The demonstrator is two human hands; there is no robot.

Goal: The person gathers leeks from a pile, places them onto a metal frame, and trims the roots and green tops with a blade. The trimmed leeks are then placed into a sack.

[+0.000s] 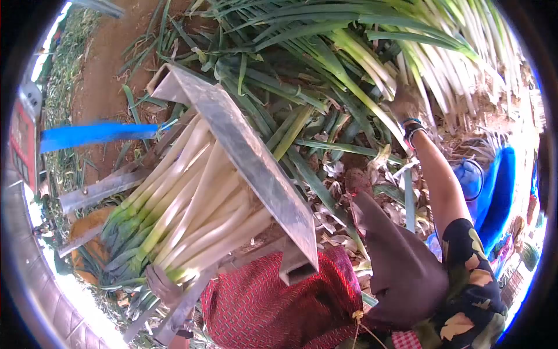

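Observation:
A bundle of leeks [197,198] lies in a metal frame [250,154], white stems towards the upper right and green ends towards the lower left. My left hand [164,285], dark as if gloved, is against the lower edge of this bundle. Its fingers are too blurred to separate. My right hand [402,106], with bands at the wrist, reaches into the leek pile [447,70] at the upper right. Its fingers are in shadow and appear closed around the stems of a few loose leeks [363,70].
Cut leaves and peelings [334,168] litter the ground beside the frame. A blue strip [96,137] and a red panel [23,139] are at the left. Brown trousers [401,262] and red patterned cloth [279,296] fill the bottom. Blue plastic [494,186] is at the right.

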